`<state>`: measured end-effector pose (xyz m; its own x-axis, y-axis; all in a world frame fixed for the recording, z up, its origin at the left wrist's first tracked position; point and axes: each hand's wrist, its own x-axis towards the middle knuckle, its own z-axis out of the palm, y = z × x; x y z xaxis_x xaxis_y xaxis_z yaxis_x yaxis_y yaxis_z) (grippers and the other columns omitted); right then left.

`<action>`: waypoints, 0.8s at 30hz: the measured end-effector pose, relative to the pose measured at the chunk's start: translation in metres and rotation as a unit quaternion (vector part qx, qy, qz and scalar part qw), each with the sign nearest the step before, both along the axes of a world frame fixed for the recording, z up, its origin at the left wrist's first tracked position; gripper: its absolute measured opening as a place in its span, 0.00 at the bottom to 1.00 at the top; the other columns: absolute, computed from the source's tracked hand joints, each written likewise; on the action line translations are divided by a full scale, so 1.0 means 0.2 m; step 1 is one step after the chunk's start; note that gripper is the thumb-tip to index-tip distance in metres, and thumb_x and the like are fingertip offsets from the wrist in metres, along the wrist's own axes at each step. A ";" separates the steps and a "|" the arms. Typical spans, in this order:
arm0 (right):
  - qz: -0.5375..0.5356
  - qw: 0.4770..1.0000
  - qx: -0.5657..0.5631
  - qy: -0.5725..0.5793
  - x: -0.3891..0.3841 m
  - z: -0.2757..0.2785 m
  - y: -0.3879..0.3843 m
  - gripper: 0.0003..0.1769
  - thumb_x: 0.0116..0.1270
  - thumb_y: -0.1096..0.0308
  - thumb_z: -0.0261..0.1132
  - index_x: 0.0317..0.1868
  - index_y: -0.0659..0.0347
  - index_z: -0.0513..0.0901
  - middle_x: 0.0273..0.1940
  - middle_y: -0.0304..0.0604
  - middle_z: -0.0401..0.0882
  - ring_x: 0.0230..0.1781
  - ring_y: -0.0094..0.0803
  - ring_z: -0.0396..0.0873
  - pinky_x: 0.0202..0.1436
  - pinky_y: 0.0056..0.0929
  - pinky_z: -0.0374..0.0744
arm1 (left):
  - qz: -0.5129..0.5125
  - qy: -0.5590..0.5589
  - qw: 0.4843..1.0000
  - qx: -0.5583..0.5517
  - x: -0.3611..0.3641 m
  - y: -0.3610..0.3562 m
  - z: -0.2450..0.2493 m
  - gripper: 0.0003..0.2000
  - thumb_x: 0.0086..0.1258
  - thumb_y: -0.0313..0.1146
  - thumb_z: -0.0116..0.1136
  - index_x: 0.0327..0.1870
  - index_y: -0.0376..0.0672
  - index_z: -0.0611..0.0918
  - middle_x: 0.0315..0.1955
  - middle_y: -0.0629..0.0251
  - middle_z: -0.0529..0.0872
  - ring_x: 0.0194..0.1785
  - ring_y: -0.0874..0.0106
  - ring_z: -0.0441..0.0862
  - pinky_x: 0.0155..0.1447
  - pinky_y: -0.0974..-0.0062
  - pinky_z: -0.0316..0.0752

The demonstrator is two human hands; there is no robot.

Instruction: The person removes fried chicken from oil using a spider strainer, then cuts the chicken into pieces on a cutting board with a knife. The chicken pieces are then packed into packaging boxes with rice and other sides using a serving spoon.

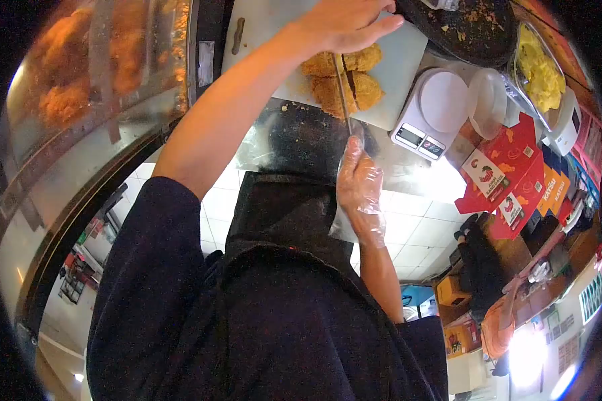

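Left hand: the bare left hand [344,23] lies at 12 o'clock in the frame, palm down, with the fingers stretched out flat and close together. It presses on top of the fried cutlets [341,80] and grips nothing.
Right hand: the right hand [360,187], gloved in clear plastic, sits at the centre of the frame, at 6 o'clock from the cutlets. Its fingers are closed round the handle end of the knife [343,93].
Knife: the thin blade runs from the gloved hand toward 12 o'clock and lies in the gap between the cutlet halves, beneath the left hand's fingers.
Fried cutlets: golden, breaded pieces, lying split along the blade, on the near half of the cutting board [401,60].
Cutting board: white, lying on the steel worktop [261,144].
Kitchen scale: the white kitchen scale [431,110] stands just beside the board at 3 o'clock, its display facing the person.
Clear tub: a clear tub [488,100] stands at 3 o'clock from the scale.
Red cartons: printed red cartons [508,174] are stacked at 4 o'clock from the scale.
Yellow food: a tray of yellow food [542,70] lies at the 2 o'clock edge of the frame.
Display case: a glass display case [80,73] at 10 o'clock holds more fried pieces.
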<state>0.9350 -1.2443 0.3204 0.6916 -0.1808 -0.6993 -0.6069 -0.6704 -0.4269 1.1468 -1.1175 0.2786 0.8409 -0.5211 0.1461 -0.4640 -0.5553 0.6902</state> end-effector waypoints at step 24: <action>0.021 0.998 -0.010 -0.050 0.01 -0.18 0.13 0.34 0.75 0.44 0.43 0.36 0.69 0.82 0.32 0.69 0.78 0.37 0.68 0.77 0.41 0.55 0.73 | 0.105 -0.063 0.989 -0.085 -0.04 0.16 -0.28 0.09 0.70 0.36 0.49 0.34 0.38 0.73 0.32 0.51 0.72 0.40 0.52 0.70 0.45 0.58 0.64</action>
